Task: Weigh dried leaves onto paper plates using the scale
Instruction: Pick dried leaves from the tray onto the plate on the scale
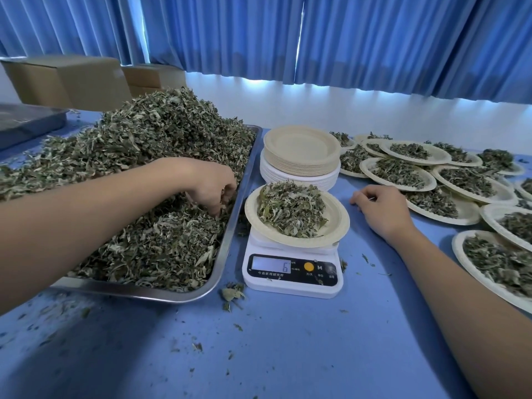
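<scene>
One scale (292,270) sits mid-tabletop, right up against the right rim of the big steel tray (230,240). On it is one paper plate (340,223) with a mound of leaves (290,211). The display shows a 6; can't make out any other digits.

The left hand (211,187) is down in the tray's heap of dried leaves (149,145), near that right rim, fingers curled together on a pinch of them with the tips buried. The right hand (380,208) rests on the blue tabletop (288,341) just right of the scale, fingers loosely curled, nothing in it.

Behind the scale there's one stack of empty plates (300,151), tan ones on top of white ones. Toward the right edge are the filled plates (397,172). I count at least twelve, but they overlap and run out of view. A second tray (28,122) sits at the far left edge, with two cardboard boxes (66,79) behind it. Loose crumbs are scattered along the front.
</scene>
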A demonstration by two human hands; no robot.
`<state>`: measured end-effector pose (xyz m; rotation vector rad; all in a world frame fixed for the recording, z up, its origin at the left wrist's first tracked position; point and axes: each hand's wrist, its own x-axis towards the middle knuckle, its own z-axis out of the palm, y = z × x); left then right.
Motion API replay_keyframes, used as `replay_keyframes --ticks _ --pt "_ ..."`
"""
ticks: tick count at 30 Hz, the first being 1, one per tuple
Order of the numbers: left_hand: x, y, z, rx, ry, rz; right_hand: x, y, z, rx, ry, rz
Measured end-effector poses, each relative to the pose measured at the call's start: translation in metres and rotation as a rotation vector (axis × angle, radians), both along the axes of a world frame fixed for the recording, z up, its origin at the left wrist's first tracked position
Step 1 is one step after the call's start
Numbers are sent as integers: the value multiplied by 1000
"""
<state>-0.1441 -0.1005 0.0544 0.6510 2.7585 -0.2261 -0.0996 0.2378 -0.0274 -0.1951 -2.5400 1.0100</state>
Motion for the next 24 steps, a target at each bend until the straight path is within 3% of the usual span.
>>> replay_keyframes --ticks 9,14,24 --pt "1 -1 13 196 61 -41 -1 1 0 36 10 -13" --pt "8 1 8 157 -146 17 -1 1 -1 38 15 -15" --pt "3 -9 16 260 86 -32 -1 1 -1 37 12 -11"
